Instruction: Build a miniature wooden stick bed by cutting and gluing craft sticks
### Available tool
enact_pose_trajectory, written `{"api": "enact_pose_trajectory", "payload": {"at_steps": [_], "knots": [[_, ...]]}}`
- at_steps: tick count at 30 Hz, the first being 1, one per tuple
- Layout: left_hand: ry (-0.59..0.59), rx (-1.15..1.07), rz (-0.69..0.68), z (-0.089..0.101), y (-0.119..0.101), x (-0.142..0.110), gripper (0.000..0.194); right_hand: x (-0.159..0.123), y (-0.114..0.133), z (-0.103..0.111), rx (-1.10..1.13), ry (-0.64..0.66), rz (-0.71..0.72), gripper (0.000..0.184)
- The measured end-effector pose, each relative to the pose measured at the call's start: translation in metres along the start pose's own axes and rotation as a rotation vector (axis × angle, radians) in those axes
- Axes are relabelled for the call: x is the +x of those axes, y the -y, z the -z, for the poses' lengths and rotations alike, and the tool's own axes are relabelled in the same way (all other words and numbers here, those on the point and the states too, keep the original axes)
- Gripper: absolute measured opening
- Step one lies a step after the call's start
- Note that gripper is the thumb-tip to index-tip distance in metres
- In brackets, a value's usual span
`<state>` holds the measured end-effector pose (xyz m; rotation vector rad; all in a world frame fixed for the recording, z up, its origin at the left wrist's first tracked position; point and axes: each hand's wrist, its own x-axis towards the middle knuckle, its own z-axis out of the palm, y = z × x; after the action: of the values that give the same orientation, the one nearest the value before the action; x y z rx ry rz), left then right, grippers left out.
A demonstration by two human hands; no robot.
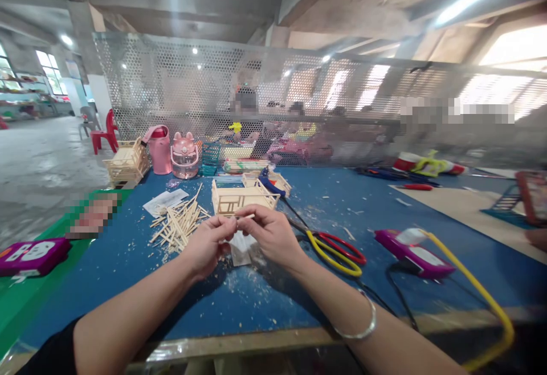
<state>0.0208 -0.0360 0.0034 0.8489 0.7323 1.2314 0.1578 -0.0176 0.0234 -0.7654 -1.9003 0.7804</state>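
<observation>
Both my hands meet over the blue table, fingertips pinched close together. My right hand point(269, 235) is closed on a thin wooden stick point(245, 216), pale in colour. Its other end reaches the fingers of my left hand point(211, 244), also closed in a pinch. Just behind them stands a small wooden frame model point(243, 197) built of such sticks. A heap of loose wooden sticks point(179, 221) lies left of my hands. Beneath my hands there is a small pale sheet point(240, 251). A blue glue gun point(270, 182) rests behind the frame model.
Scissors with red and yellow handles point(337, 252) lie to the right, near a purple power strip point(414, 255) with a yellow cable. Pink bottles point(185, 157) and another wooden model point(127, 161) stand at the back left. A perforated metal screen point(171, 90) rises behind the table.
</observation>
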Motion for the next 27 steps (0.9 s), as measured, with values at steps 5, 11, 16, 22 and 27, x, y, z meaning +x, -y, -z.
{"api": "enact_pose_trajectory", "payload": {"at_steps": [5, 11, 16, 22, 27], "knots": [[-0.034, 0.563, -0.097, 0.011, -0.005, 0.005, 0.027, 0.001, -0.007, 0.014, -0.254, 0.054, 0.051, 0.024], [0.075, 1.621, -0.288, 0.02, -0.01, 0.005, 0.029, 0.001, -0.022, 0.016, -0.674, 0.355, -0.073, 0.02], [0.15, 1.891, -0.229, 0.015, -0.008, 0.004, 0.038, 0.007, -0.034, 0.001, -0.949, 0.405, -0.112, 0.022], [0.209, 1.948, -0.141, 0.016, -0.008, 0.008, 0.037, 0.007, -0.038, 0.0, -0.98, 0.484, -0.069, 0.02], [0.193, 1.983, -0.151, 0.016, -0.008, 0.009, 0.04, 0.006, -0.035, -0.004, -1.058, 0.47, -0.109, 0.022]]}}
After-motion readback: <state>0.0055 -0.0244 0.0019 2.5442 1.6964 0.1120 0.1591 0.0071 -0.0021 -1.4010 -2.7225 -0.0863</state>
